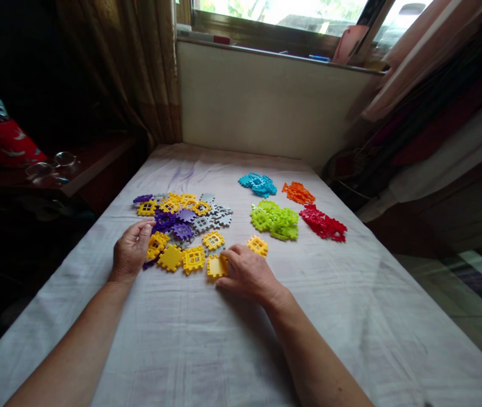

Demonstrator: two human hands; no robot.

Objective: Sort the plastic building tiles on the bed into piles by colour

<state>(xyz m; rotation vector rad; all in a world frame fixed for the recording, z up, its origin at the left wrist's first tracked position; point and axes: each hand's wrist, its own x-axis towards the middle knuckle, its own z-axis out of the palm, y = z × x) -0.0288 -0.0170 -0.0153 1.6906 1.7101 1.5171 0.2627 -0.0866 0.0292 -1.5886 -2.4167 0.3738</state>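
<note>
My right hand (247,271) pinches a yellow interlocking plastic tile (216,265) by its right side, at the front of a mixed pile. Curled at the pile's left edge is my left hand (132,250), thumb and fingers together beside a yellow window tile (156,245); anything between them is hidden. More yellow tiles (193,259) lie between my hands. Behind them are purple tiles (183,231) and grey tiles (219,216), jumbled and overlapping. A single yellow window tile (257,245) rests just beyond my right hand.
Single-colour heaps lie to the right: blue tiles (258,183), orange tiles (298,193), green tiles (274,219) and red tiles (323,223). All sit on a pale cloth (181,339). Eyeglasses (52,165) and a red container (5,141) stand on a side table at left.
</note>
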